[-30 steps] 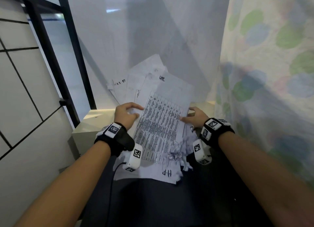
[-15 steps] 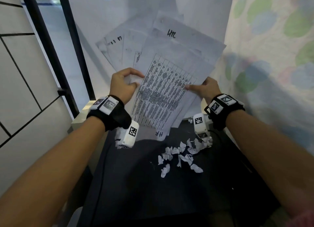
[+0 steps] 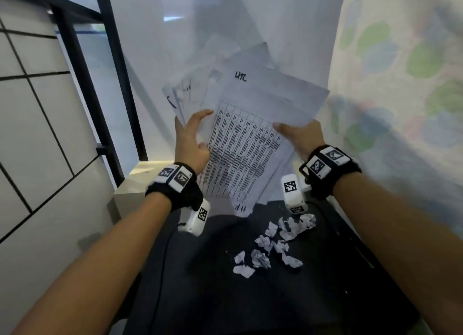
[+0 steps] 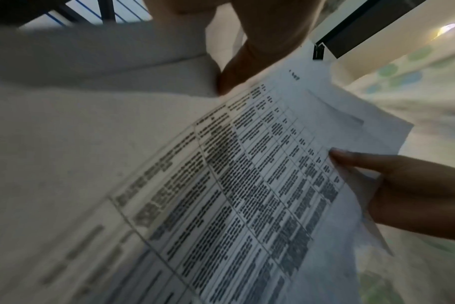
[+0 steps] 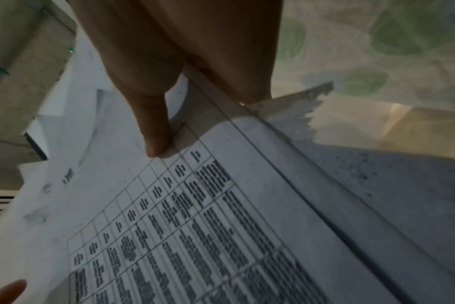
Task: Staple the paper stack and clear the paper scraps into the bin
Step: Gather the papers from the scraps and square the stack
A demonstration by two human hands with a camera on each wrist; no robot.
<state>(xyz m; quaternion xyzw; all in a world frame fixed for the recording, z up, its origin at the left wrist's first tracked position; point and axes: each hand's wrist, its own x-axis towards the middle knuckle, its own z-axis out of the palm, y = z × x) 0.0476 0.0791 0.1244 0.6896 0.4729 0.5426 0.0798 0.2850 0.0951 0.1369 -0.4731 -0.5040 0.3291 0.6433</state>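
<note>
On the far left stands a tiled wall (image 3: pixel 37 124) with a black metal frame (image 3: pixel 110 79) running up beside it, its top cut off by the picture edge. Next comes the left hand (image 3: pixel 191 144), lifted above the near dark table (image 3: pixel 205 292), its fingers curled round the left edge of the paper stack (image 3: pixel 248 144); how many sheets it grips I cannot tell, since the fanned pages hide the fingers behind them. The stack is held up in the air between both hands, loose and uneven, the top sheet a printed grid whose text is too blurred to read; handwritten marks show on the sheets behind. The right hand (image 3: pixel 302 136) pinches the stack's right edge, thumb on top and fingers hidden underneath, as the right wrist view shows plainly, along with a torn, jagged edge on one lower sheet. Below and to the right of the stack, the paper scraps (image 3: pixel 273 244) lie scattered on the table, apart from both hands. At the far right hangs a spotted curtain (image 3: pixel 406 66), smeared and partly out of frame.
</note>
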